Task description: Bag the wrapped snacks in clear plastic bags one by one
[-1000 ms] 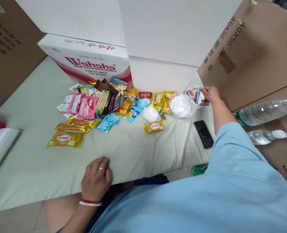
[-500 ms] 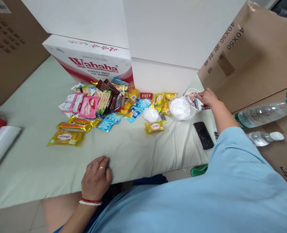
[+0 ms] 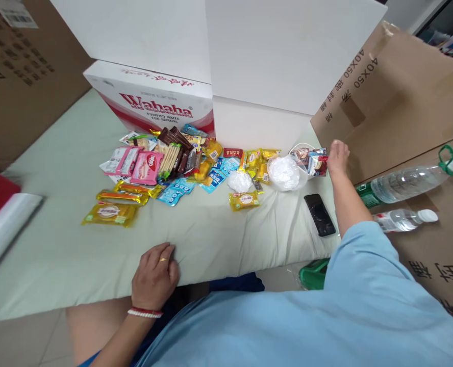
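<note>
My left hand [image 3: 155, 275] rests on the cloth at the table's front edge, its fingers loosely curled together with nothing in them. A ring and a red-and-white bracelet are on it. My right hand [image 3: 338, 157] is at the far right of the table, fingers bent downward, beside dark, red and blue snack packets [image 3: 311, 161]. Its fingertips are hidden, so what they grip cannot be made out. Those packets lie in or against a white bowl [image 3: 306, 146]. Left of them sits a clear round tub [image 3: 286, 173] holding crumpled clear plastic.
Mixed snacks, among them a pink wafer pack [image 3: 147, 167] and yellow packets [image 3: 109, 213], lie before the Wahaba carton [image 3: 157, 102]. A phone [image 3: 320, 215] lies near my right forearm. Large bottles [image 3: 406, 183] and a cardboard box [image 3: 387, 97] stand right. A white roll [image 3: 12, 229] lies left.
My right hand has shifted right, off the top of the snack packets, which now show more fully. My left hand stays put on the cloth. The whole view has turned slightly.
</note>
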The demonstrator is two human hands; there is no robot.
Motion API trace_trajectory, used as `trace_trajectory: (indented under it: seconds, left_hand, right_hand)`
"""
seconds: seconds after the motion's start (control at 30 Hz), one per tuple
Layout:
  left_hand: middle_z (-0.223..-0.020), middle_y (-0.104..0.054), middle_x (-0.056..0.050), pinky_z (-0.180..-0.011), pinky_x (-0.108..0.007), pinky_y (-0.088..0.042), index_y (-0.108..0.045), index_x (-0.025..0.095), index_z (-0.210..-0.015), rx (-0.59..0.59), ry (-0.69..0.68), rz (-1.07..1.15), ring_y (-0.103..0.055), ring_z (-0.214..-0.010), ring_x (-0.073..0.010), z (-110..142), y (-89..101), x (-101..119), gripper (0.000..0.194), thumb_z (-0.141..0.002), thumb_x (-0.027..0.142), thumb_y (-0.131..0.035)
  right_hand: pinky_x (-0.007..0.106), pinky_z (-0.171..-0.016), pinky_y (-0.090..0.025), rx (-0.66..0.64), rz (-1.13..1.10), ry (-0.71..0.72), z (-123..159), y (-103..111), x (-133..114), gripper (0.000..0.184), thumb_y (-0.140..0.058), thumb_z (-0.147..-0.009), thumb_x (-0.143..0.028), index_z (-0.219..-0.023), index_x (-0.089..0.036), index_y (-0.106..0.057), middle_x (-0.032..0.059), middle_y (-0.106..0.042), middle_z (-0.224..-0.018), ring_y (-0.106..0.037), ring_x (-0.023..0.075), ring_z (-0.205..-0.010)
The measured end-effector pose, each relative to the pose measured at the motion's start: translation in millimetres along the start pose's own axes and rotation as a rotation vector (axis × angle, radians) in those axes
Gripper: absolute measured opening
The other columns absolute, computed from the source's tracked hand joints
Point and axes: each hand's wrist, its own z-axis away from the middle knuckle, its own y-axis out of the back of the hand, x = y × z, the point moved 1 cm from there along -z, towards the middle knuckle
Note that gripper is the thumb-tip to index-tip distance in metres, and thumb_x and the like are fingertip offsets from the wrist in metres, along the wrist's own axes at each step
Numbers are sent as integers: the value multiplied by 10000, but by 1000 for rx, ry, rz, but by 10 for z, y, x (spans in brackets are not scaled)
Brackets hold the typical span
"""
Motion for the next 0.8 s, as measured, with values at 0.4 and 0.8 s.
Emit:
trace_trajectory:
  seconds: [0.4,0.8]
  left_hand:
    - [-1109,-680,-134,-932,-440,-518,-613,184,-1208,-16,14,30,-618,-1053,-303,21,-15,-4,388,-835,102,-543]
    - [-1096,-689,-138,-929,-429,-527,-639,161,-1146,7,27,41,-608,-1057,-299,22,-8,16,313,-860,84,-536]
  right_hand:
    - [504,-1122,-368,-268,124,302,565,47,-327,497,-522,-917,-376,-1362,-180,-630,185,-514,-1465,-457,370,-1314]
    - [568,-1171,-315,-203,171,283,710,126,-257,650,-471,-954,-442,-1541,-165,-438,192,-376,-1624,-379,369,-1450]
